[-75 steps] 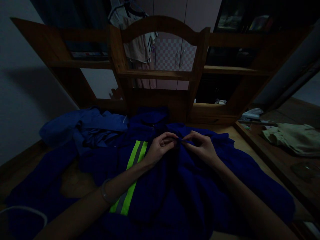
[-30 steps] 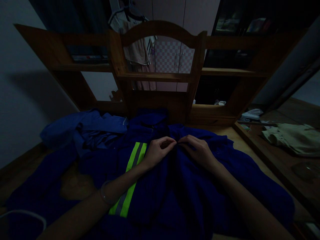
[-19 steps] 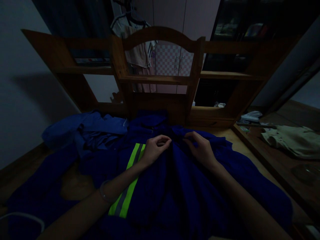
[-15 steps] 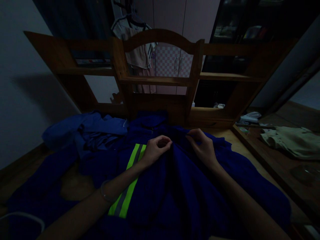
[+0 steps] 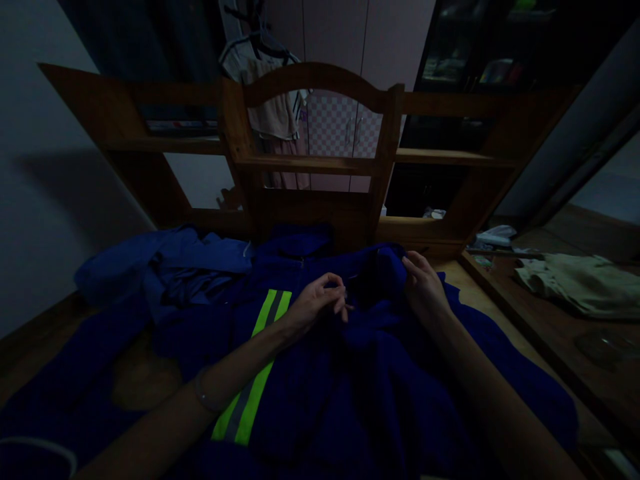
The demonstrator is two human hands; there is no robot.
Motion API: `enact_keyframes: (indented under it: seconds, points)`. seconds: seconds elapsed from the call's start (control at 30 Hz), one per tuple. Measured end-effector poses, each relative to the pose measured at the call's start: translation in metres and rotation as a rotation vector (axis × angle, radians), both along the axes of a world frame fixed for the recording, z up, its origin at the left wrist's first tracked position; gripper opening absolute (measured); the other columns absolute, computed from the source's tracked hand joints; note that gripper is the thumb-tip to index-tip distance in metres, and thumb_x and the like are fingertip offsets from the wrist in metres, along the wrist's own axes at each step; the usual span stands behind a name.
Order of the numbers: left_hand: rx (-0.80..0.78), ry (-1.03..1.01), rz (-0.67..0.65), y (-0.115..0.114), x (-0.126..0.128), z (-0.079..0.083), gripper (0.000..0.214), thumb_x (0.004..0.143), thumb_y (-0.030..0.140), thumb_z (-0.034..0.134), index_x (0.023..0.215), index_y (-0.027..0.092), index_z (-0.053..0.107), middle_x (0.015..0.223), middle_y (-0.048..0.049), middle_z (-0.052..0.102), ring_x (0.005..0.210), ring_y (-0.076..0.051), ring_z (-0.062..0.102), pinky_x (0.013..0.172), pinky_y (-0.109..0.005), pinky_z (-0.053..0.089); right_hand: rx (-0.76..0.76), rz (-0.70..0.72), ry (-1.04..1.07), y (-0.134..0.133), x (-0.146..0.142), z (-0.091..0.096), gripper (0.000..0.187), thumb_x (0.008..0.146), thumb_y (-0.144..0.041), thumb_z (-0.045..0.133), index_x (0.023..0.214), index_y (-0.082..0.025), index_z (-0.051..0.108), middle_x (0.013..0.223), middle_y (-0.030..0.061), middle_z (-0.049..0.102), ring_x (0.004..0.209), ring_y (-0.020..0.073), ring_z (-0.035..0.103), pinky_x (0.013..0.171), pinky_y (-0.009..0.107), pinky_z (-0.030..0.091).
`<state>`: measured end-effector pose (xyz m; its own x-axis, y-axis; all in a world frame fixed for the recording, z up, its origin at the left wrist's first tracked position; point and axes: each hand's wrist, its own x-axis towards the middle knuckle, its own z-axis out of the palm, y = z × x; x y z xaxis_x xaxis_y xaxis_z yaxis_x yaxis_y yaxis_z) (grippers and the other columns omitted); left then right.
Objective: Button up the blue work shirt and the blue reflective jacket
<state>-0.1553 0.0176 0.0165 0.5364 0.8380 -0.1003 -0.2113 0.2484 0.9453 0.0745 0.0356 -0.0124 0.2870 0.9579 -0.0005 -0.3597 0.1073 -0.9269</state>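
A dark blue work jacket [image 5: 320, 387] lies spread out in front of me, with a yellow-green and grey reflective strip [image 5: 255, 367] down its left part. My right hand [image 5: 425, 283] grips the jacket's raised edge near the top, thumb and fingers closed on the cloth, which folds up beside it. Over the jacket's middle, my left hand [image 5: 323, 300] has thumb and index finger pinched together, other fingers loosely bent below. What sits in that pinch, if anything, is too dark to make out. A bracelet [image 5: 204, 393] circles the left wrist.
Crumpled lighter blue clothing [image 5: 195, 260] is heaped at the left. Behind the jacket stands a wooden headboard with shelves [image 5: 310, 163]. Folded pale green cloth [image 5: 575, 283] lies on the right beyond a wooden edge [image 5: 505, 313]. Clothes on hangers [image 5: 270, 100] hang behind.
My right hand has moved right and slightly up, lifting a flap of the jacket with it. My left hand stays near the same spot, its lower fingers now showing below the pinch.
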Motion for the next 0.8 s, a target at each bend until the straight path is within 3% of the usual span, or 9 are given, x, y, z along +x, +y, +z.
enact_keyframes:
  seconds: [0.13, 0.2, 0.33, 0.43, 0.53, 0.63, 0.73, 0.8]
  points:
    - [0.048, 0.275, -0.172, -0.008, -0.001, -0.001, 0.035, 0.080, 0.048, 0.057, 0.099, 0.020, 0.050, 0.056, 0.0073, 0.052, 0.032, -0.006, 0.044, 0.039, -0.019, 0.039, 0.079, 0.163, 0.096, -0.007, -0.009, 0.015, 0.049, 0.076, -0.028, 0.066, 0.121, -0.033, 0.048, 0.094, -0.0023, 0.061, 0.084, 0.0114, 0.060, 0.078, 0.023, 0.049]
    - [0.117, 0.421, -0.190, -0.014, 0.003, -0.001, 0.040, 0.078, 0.051, 0.058, 0.103, 0.020, 0.054, 0.064, 0.0046, 0.056, 0.034, -0.006, 0.043, 0.035, -0.018, 0.033, 0.121, 0.287, 0.074, -0.015, -0.020, 0.025, 0.061, 0.077, -0.026, 0.064, 0.132, -0.036, 0.038, 0.105, -0.0009, 0.061, 0.094, 0.0132, 0.059, 0.085, 0.027, 0.048]
    - [0.322, 0.555, -0.134, -0.024, 0.016, -0.005, 0.045, 0.072, 0.048, 0.066, 0.107, 0.019, 0.061, 0.088, -0.0032, 0.066, 0.065, -0.013, 0.060, 0.059, -0.024, 0.046, 0.161, 0.552, 0.076, -0.036, -0.046, 0.037, 0.071, 0.079, -0.023, 0.062, 0.140, -0.037, 0.028, 0.124, 0.0018, 0.055, 0.106, 0.0164, 0.057, 0.094, 0.033, 0.045]
    - [0.402, 0.501, -0.087, -0.027, 0.017, -0.014, 0.040, 0.075, 0.041, 0.065, 0.109, 0.020, 0.062, 0.103, -0.0064, 0.066, 0.092, -0.021, 0.061, 0.080, -0.029, 0.046, 0.151, 0.772, 0.025, -0.047, -0.059, 0.037, 0.063, 0.079, -0.022, 0.062, 0.136, -0.033, 0.037, 0.133, 0.0033, 0.049, 0.114, 0.0179, 0.052, 0.098, 0.035, 0.042]
    - [0.391, 0.523, -0.060, -0.027, 0.009, -0.023, 0.034, 0.079, 0.041, 0.060, 0.106, 0.020, 0.064, 0.103, -0.0069, 0.066, 0.101, -0.024, 0.059, 0.085, -0.030, 0.044, 0.179, 0.922, -0.029, -0.051, -0.063, 0.035, 0.051, 0.078, -0.020, 0.063, 0.127, -0.027, 0.051, 0.136, 0.0040, 0.047, 0.126, 0.0199, 0.042, 0.106, 0.037, 0.032]
    - [0.272, 0.624, -0.067, -0.030, 0.004, -0.023, 0.039, 0.080, 0.050, 0.054, 0.096, 0.017, 0.067, 0.091, -0.0069, 0.068, 0.085, -0.023, 0.062, 0.073, -0.030, 0.046, 0.196, 0.961, 0.046, -0.052, -0.061, 0.039, 0.042, 0.079, -0.019, 0.060, 0.120, -0.024, 0.057, 0.134, 0.0052, 0.050, 0.129, 0.0221, 0.039, 0.110, 0.041, 0.025]
    - [0.150, 0.679, -0.095, -0.033, 0.005, -0.014, 0.050, 0.081, 0.061, 0.045, 0.081, 0.016, 0.066, 0.072, -0.0049, 0.065, 0.064, -0.019, 0.058, 0.059, -0.028, 0.043, 0.193, 0.934, 0.153, -0.053, -0.055, 0.050, 0.037, 0.080, -0.023, 0.058, 0.117, -0.023, 0.060, 0.135, 0.0068, 0.049, 0.129, 0.0254, 0.039, 0.109, 0.046, 0.025]
    - [0.115, 0.673, -0.103, -0.034, 0.009, -0.009, 0.052, 0.079, 0.064, 0.045, 0.080, 0.016, 0.066, 0.070, -0.0040, 0.064, 0.062, -0.018, 0.056, 0.057, -0.028, 0.042, 0.189, 0.926, 0.146, -0.054, -0.050, 0.057, 0.037, 0.078, -0.024, 0.061, 0.116, -0.025, 0.061, 0.135, 0.0067, 0.049, 0.127, 0.0267, 0.041, 0.108, 0.047, 0.027]
